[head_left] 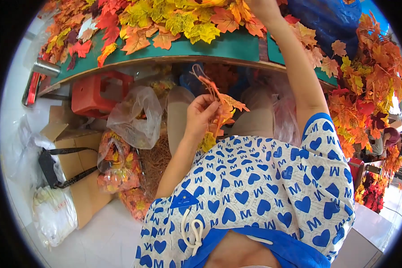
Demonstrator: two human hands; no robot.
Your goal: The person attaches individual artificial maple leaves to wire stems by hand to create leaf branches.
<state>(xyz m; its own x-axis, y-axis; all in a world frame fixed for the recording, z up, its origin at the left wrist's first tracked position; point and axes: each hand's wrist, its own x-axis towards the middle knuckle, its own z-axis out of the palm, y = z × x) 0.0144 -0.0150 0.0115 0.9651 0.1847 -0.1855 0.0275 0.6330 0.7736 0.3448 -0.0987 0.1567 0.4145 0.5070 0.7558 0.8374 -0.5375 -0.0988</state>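
Above my lap, my left hand [203, 112] pinches the stem of an artificial maple leaf garland [227, 105]. Orange and yellow leaves hang from it, and a thin looped end sticks up above the fingers. My right arm stretches far forward over the table, and my right hand [261, 6] is at the heap of loose fabric maple leaves [178, 20]. The top edge of the picture cuts off that hand's fingers, so their grip does not show. Yellow, orange and red leaves lie spread around it.
The green table [236, 47] has a curved front edge close before me. Beneath it stand a red plastic stool [91, 96] and a clear plastic bag [136, 118]. Bagged leaves [120, 172] and a cardboard box [87, 178] are at left. Leaf garlands [366, 76] hang at right beside a blue bag [330, 22].
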